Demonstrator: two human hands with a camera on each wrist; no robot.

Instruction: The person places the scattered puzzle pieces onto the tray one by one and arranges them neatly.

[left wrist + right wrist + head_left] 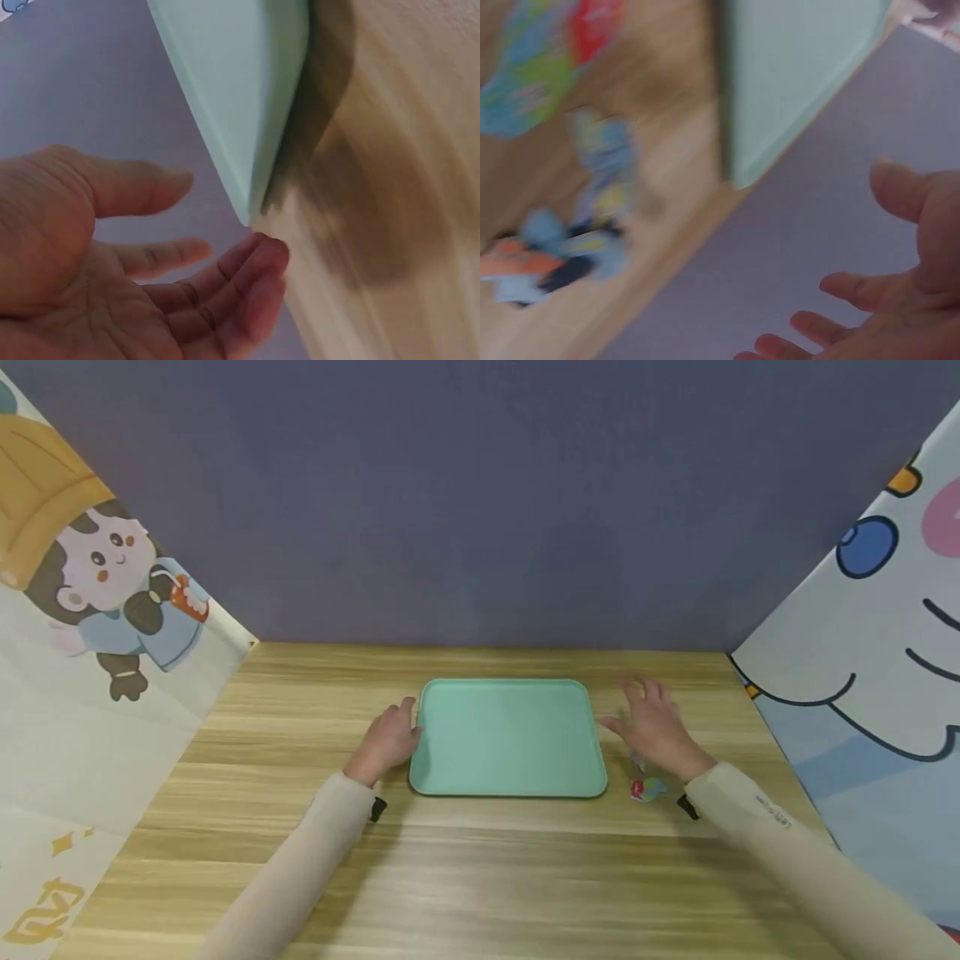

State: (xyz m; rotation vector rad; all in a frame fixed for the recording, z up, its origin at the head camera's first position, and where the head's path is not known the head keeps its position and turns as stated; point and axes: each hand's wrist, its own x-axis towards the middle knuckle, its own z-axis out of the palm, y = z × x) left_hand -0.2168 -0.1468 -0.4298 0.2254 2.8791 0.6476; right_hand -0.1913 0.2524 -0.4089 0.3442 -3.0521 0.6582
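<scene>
A mint-green rectangular tray (510,739) lies flat on the wooden table. Right at its left rim is my left hand (388,739). In the left wrist view, the thumb and the loosely bent fingers (255,289) stand apart beside the tray's corner (244,202), pinching nothing. Past the tray's right side, my right hand (652,727) hovers with fingers spread and holds nothing. Below it lies a small colourful flat piece (647,789), red, green and blue. The right wrist view shows blurred pieces there, including a blue and yellow one (604,157) and an orange, blue and black one (555,259).
A plain grey-purple wall (480,502) rises behind the wooden table (487,877). Printed cartoon panels flank it, a capped figure (112,560) on the left and a white shape (847,643) on the right. Both forearms wear pale sleeves, with dark wrist straps below.
</scene>
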